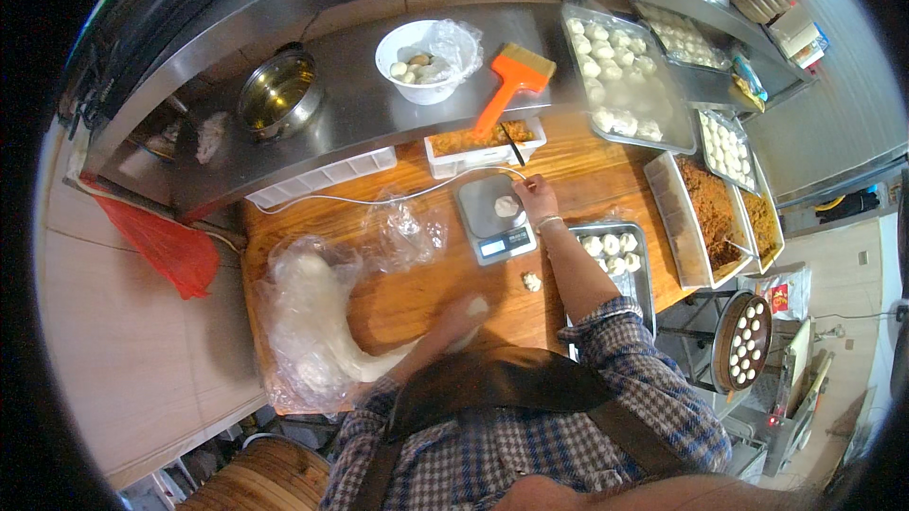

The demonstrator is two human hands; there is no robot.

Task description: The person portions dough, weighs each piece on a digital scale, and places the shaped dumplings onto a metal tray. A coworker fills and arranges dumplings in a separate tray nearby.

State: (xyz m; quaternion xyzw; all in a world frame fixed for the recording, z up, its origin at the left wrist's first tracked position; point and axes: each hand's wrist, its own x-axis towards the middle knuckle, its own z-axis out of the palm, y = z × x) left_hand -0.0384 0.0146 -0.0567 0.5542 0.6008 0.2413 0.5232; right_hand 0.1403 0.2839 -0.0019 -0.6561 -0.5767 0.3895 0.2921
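Observation:
My left hand (454, 326), blurred, is over the end of a long dough rope (383, 363), with a small pale dough piece (477, 307) at its fingertips. The rope runs from a large dough mass (305, 298) under clear plastic film. My right hand (537, 197) is at the far right edge of a digital kitchen scale (472, 209), fingers bent near the end of a white cable (369, 200); whether it grips the cable is unclear. One dough lump (506, 207) rests on the scale's plate. Another small lump (531, 281) lies on the wooden table (419, 294).
A metal tray of filled dough balls (611, 246) is partly under my right forearm. Filling tubs (660, 216) stand at right, another (447, 168) behind the scale. The steel shelf (341, 120) holds an orange-handled brush (508, 85), a white bowl (419, 92) and a metal pot (277, 95).

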